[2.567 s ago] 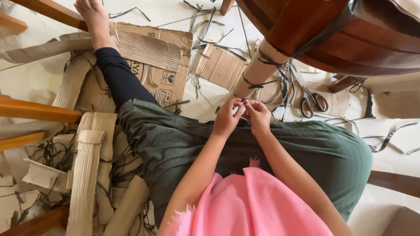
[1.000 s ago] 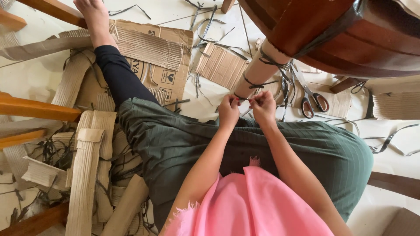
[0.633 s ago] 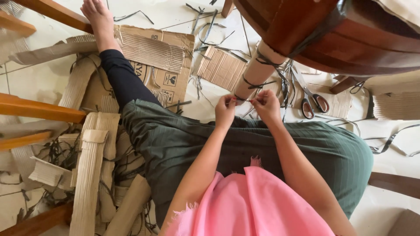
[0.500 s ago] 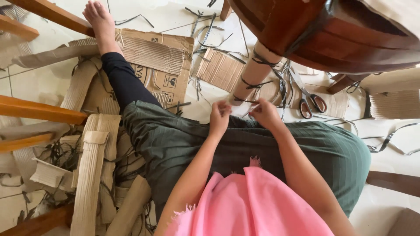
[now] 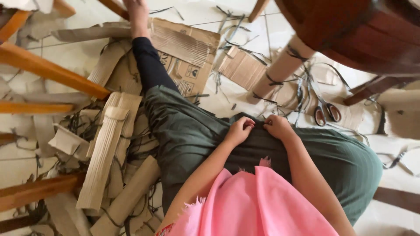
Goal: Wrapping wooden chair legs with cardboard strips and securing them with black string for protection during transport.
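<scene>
Head view: left hand [image 5: 239, 130] and right hand [image 5: 276, 126] are curled narrow, close together on the lap over the dark green skirt [image 5: 262, 153], just below a cardboard-wrapped chair leg [image 5: 280, 70]. Something thin seems to be pinched between the fingertips; whether it is a dark strip cannot be told, as it is too small and hidden by the knuckles. The leg is already bound with dark strips [image 5: 274, 81] at several heights.

Judged step: a thin strip is being worked or knotted at lap level beside the leg. To do it well, the strip should be kept taut between both hands, the pinch held close to the knot, and the work kept near the leg so no slack builds up. The scissors [image 5: 326, 111] lie on the floor to the right of the leg, near the right hand, handles toward the person.

Containers: none closed or filled is seen. A flattened cardboard box [image 5: 183, 57] lies open on the floor toward the far edge, under the stretched leg in black leggings [image 5: 148, 65]; nothing is held in it. Cardboard strips and rolls [image 5: 107, 148] are piled on the floor at the left, among wooden chair rails [image 5: 52, 72]. Loose dark offcuts [image 5: 236, 26] are scattered toward the far floor edge.
</scene>
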